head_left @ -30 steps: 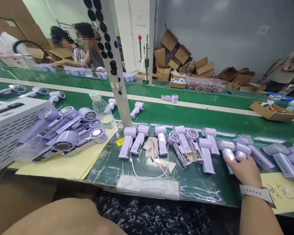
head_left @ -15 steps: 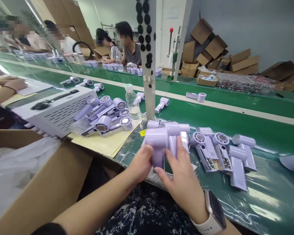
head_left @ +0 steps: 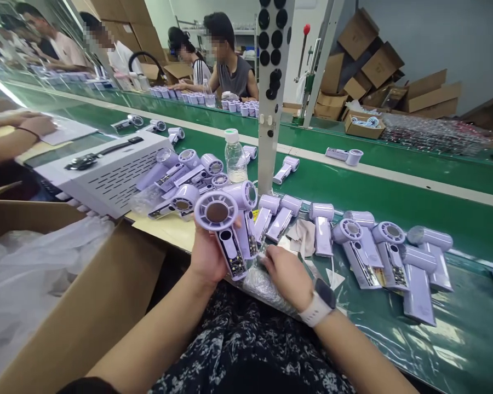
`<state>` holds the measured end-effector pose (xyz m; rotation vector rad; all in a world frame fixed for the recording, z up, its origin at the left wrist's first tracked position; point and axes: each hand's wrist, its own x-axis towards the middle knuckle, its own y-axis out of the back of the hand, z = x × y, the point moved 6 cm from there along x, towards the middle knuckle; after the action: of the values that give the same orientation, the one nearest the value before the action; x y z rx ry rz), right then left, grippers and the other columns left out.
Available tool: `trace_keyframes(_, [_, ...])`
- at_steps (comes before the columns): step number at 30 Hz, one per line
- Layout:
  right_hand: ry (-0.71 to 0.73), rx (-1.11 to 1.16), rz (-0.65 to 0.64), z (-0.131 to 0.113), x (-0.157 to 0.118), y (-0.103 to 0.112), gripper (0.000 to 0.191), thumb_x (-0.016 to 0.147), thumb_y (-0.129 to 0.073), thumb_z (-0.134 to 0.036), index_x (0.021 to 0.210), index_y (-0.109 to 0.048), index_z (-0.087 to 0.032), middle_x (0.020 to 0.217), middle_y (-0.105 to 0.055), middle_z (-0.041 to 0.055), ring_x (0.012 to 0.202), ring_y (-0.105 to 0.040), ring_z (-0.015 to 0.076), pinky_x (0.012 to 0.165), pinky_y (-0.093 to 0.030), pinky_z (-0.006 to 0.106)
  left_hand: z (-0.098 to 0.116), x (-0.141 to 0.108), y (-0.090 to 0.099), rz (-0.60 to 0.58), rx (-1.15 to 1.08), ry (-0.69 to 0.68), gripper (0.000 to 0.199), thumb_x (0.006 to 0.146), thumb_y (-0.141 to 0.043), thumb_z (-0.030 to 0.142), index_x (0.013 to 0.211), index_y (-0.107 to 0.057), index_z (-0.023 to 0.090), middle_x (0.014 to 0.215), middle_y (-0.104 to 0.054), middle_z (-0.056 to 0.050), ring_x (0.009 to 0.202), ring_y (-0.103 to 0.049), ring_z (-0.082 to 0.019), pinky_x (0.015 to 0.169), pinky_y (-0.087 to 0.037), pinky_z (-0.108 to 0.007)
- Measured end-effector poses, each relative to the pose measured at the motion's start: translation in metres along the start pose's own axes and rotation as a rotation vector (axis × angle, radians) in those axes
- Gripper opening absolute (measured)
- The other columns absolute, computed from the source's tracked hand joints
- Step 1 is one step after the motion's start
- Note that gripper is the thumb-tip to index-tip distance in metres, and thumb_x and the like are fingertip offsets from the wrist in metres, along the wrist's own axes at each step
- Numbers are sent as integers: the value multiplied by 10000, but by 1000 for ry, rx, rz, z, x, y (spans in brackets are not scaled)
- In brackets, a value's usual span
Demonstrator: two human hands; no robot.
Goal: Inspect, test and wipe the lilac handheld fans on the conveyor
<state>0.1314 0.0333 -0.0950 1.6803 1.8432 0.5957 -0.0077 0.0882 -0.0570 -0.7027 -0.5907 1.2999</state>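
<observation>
My left hand [head_left: 207, 253] is wrapped round a purple handheld fan [head_left: 217, 212], whose round grille faces up and whose handle shows a bare circuit board. A second purple fan [head_left: 246, 232] stands right behind it, close to the same fingers. My right hand [head_left: 283, 269], with a watch on the wrist, is closed just right of the fans, above crumpled clear plastic [head_left: 261, 282]; what its fingers pinch is too small to make out. Several purple fans [head_left: 324, 227] lie beyond and to the right, beside a beige cloth [head_left: 303, 236].
A grey slotted metal box [head_left: 110, 172], piled fans and a plastic bottle [head_left: 235, 156] are at the left and centre. A metal post [head_left: 267, 148] rises behind the fans. An open carton [head_left: 107, 295] stands lower left. Other people sit across the green conveyor [head_left: 378, 189].
The held fan has turned from its smooth side to its grille and moved left. My right hand has drawn back lower and closed. The view has shifted slightly.
</observation>
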Motion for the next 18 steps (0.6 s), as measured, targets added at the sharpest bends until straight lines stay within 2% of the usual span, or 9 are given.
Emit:
trace_keyframes(2, [22, 105, -80, 2, -15, 3, 197, 1002, -520, -227, 806, -539, -222, 678, -649, -5, 636, -649, 167, 613, -495, 254, 1, 2, -13, -58, -18, 25, 639, 661, -724, 808, 774, -701, 179, 761, -730, -61, 999, -728, -335, 870, -620, -416])
trace_keyframes(4, [14, 250, -118, 6, -30, 9, 225, 1049, -409, -330, 932, -567, -222, 583, -575, -51, 497, -569, 138, 493, -451, 225, -3, 2, -25, -113, -13, 53, 682, 609, -743, 827, 854, -721, 190, 852, -759, -79, 1084, -709, -361, 901, -610, -440])
trace_keyframes(7, [-33, 553, -63, 14, -44, 22, 301, 1013, -457, -451, 1099, -584, -191, 510, -496, -83, 426, -474, 126, 428, -384, 218, -19, 3, -37, -133, 17, 81, 714, 581, -781, 803, 955, -738, 197, 933, -777, -90, 1137, -693, -366, 938, -592, -455])
trace_keyframes(9, [-50, 708, -5, 18, -49, 29, 338, 953, -570, -506, 1051, -607, -185, 501, -504, -79, 440, -470, 120, 442, -384, 218, -31, 5, -42, -112, 4, 80, 713, 572, -783, 805, 942, -738, 197, 935, -779, -88, 1109, -704, -349, 925, -594, -440])
trace_keyframes(13, [-33, 821, 12, 15, -52, 33, 363, 936, -608, -565, 867, -578, -209, 545, -574, -45, 501, -532, 122, 501, -435, 225, -52, 10, -56, -133, -53, 113, 724, 570, -689, 896, 702, -661, 186, 874, -767, -96, 898, -737, -289, 776, -606, -392])
trace_keyframes(15, [-7, 821, 37, 13, -53, 34, 368, 954, -588, -566, 846, -576, -215, 539, -559, -51, 501, -517, 118, 508, -423, 225, -56, 11, -62, -152, -50, 121, 739, 575, -665, 914, 656, -627, 180, 876, -761, -97, 812, -728, -247, 710, -589, -352])
trace_keyframes(18, [52, 738, 89, 10, -55, 38, 338, 978, -567, -524, 852, -604, -213, 544, -542, -54, 511, -507, 120, 519, -400, 235, -54, 12, -65, -145, -48, 96, 742, 597, -652, 912, 641, -610, 172, 957, -762, -105, 868, -725, -237, 731, -575, -329])
